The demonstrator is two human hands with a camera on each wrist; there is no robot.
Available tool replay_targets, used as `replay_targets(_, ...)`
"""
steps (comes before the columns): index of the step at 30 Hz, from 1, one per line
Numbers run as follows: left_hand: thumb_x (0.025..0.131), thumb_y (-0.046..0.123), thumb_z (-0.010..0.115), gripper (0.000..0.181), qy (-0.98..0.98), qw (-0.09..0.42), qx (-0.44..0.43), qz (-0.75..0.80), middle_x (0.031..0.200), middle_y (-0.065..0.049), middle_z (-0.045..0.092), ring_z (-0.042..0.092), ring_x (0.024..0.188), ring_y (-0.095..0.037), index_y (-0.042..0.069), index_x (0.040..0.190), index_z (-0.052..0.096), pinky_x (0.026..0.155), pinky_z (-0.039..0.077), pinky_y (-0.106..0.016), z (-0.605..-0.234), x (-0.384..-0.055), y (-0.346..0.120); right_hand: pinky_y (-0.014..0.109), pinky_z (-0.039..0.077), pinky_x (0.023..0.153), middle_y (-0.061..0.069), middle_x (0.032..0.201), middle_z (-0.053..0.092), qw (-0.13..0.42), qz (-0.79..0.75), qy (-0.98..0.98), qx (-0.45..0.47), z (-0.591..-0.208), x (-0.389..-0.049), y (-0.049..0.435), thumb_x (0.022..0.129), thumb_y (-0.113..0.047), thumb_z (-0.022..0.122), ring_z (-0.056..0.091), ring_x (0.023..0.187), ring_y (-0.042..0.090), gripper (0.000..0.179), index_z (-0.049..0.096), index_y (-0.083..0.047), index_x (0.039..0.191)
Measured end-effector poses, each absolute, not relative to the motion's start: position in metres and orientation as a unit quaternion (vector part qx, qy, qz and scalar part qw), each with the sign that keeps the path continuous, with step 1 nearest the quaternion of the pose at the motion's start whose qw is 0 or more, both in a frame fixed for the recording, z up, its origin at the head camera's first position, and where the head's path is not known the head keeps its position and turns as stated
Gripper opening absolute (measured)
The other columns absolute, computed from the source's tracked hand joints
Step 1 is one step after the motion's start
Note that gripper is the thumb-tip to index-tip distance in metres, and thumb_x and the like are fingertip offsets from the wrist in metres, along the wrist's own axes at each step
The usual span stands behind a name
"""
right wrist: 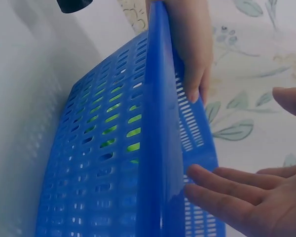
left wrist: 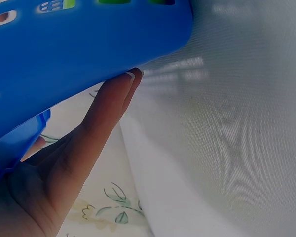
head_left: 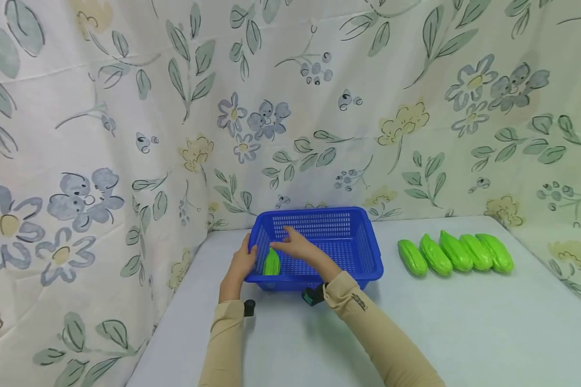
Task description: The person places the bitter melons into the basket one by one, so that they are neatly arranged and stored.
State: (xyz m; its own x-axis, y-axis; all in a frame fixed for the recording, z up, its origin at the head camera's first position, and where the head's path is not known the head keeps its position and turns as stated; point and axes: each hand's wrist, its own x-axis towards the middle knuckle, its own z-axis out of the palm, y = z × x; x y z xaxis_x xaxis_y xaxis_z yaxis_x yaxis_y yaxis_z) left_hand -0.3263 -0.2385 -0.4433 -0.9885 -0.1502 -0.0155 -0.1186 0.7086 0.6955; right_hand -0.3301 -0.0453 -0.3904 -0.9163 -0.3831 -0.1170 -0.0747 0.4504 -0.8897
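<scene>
A blue plastic basket (head_left: 314, 278) with slotted walls sits on the table. My left hand (head_left: 242, 262) holds its left wall by the rim, thumb on the inner side and fingers (left wrist: 106, 106) along the outside. Within the basket, at its left end, lies one green ridged gourd (head_left: 271, 263); its colour shows through the wall slots in the right wrist view. My right hand (right wrist: 266, 195) hovers over the basket just right of that gourd, fingers stretched out and thumb spread apart, nothing in its grasp.
Several more green gourds (head_left: 457, 251) lie side by side in a row on the white table (head_left: 445, 328), right of the basket. A floral curtain (head_left: 319, 107) hangs behind the table and along its left side. Black straps (head_left: 314, 295) sit at the wrists.
</scene>
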Motion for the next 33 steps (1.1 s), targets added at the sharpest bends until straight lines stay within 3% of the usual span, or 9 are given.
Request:
replay_targets(22, 0.106, 0.03, 0.032, 0.058, -0.922, 0.016, 0.072, -0.379, 0.153, -0.029, 0.034, 0.043, 0.134, -0.051, 0.012, 0.158, 0.011, 0.105, 0.038, -0.064, -0.446, -0.328, -0.242, 0.056, 0.037, 0.111, 0.014, 0.157, 0.035, 0.063, -0.584, 0.788, -0.184, -0.386, -0.307, -0.016, 0.092, -0.041, 0.065, 0.04, 0.142, 0.036, 0.086, 0.013, -0.019, 0.158)
replay_targets(33, 0.106, 0.029, 0.031, 0.059, -0.925, 0.017, 0.068, -0.374, 0.152, -0.029, 0.034, 0.044, 0.133, -0.051, 0.012, 0.158, 0.01, 0.106, 0.038, -0.063, -0.447, -0.331, -0.243, 0.054, 0.027, 0.118, 0.011, 0.16, 0.032, 0.033, -0.579, 0.79, -0.199, -0.383, -0.301, 0.008, 0.092, -0.041, 0.066, 0.034, 0.146, 0.033, 0.086, 0.013, -0.022, 0.158)
